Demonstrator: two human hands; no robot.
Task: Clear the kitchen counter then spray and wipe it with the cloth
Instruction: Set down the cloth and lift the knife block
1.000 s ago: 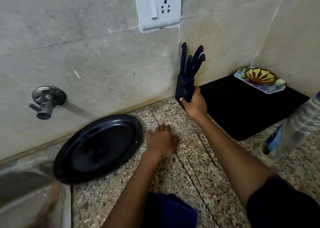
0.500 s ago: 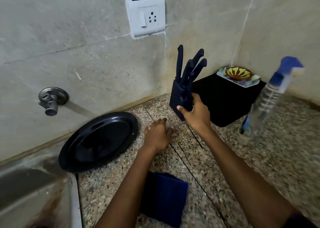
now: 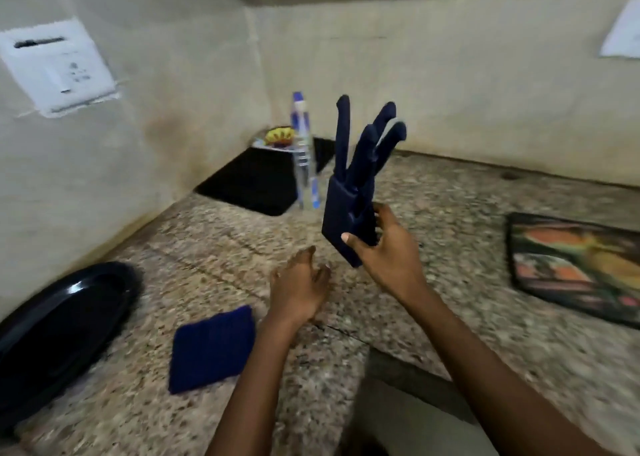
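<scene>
My right hand (image 3: 384, 258) grips a dark blue knife block (image 3: 341, 216) with several knife handles sticking up, held in the air above the speckled granite counter (image 3: 433, 320). My left hand (image 3: 298, 291) hovers just left of it, fingers apart, holding nothing. A folded blue cloth (image 3: 213, 348) lies flat on the counter near the front edge, left of my left arm. A clear spray bottle (image 3: 304, 157) with a blue top stands upright behind the knife block, beside a black mat (image 3: 256, 181).
A black oval plate (image 3: 59, 331) rests at the left edge. A small patterned dish (image 3: 278, 136) sits in the back corner on the black mat. A colourful placemat (image 3: 575, 268) lies at the right. A white wall socket (image 3: 59, 67) is on the left wall.
My right hand has lifted the knife block off the counter by the wall and carried it right. My left hand has risen off the counter. The view has swung right, revealing the placemat.
</scene>
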